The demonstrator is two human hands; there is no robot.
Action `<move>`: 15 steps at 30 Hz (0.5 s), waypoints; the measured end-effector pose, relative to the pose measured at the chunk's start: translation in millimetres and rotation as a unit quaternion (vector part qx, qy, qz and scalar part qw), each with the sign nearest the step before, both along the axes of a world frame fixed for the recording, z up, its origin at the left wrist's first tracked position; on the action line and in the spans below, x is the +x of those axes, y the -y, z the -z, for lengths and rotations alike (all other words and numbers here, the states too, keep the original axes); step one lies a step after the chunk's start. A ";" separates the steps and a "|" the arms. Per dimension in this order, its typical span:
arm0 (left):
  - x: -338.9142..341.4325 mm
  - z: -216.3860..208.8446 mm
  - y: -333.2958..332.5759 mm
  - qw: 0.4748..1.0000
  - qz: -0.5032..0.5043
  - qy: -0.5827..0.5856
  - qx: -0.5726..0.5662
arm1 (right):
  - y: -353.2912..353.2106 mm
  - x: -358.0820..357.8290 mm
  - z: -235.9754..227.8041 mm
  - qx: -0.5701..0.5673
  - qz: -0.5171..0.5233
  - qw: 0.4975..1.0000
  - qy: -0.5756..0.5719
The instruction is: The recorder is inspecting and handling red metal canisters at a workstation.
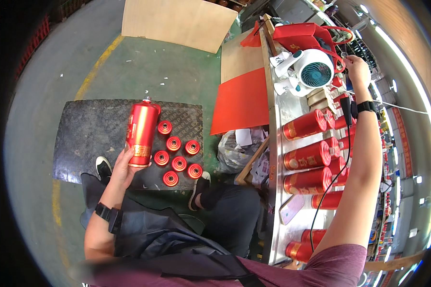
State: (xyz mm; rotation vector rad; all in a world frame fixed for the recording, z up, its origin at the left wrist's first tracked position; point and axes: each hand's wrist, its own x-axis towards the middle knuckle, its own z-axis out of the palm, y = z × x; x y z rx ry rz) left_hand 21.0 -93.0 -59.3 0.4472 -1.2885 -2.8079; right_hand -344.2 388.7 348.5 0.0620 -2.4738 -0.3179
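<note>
In my left hand (125, 168) is a shiny red bottle (143, 129) with gold markings, my fingers wrapped round its lower end. The bottle's narrow clear or silvery neck points away from me. My right hand (358, 71) reaches over the far part of the metal bench, beside a white fan (316, 71) and the handle of a red bag (301, 37). Its fingers are drawn together at the tips; what they hold, if anything, is too small to make out. Several red bottle-like pieces with dark centres (179, 163) stand on the dark mat (86, 138) below the held bottle.
Rows of red bottles (305, 155) line the metal bench at right, along with a phone (291, 209) and a black cable (337, 177) near my right arm. Beside the bench are an orange-red panel (242, 103) and a plastic bag of scraps (232, 152). A wooden board (177, 21) stands farther off.
</note>
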 end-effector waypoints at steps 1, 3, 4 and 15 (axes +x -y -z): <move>-4.6 -0.5 -2.3 1.000 0.000 0.002 0.004 | -10.7 -16.1 0.6 0.004 0.000 1.000 0.002; -10.0 3.0 -5.7 0.999 0.017 0.008 -0.025 | -25.5 -45.9 6.9 0.024 0.041 0.999 -0.010; -12.3 9.9 -6.9 0.999 0.025 0.025 -0.024 | -32.9 -60.8 9.0 0.025 0.050 0.998 -0.018; -26.1 23.3 -4.2 0.994 0.076 0.075 -0.019 | -46.2 -182.3 22.7 0.230 0.113 0.967 0.008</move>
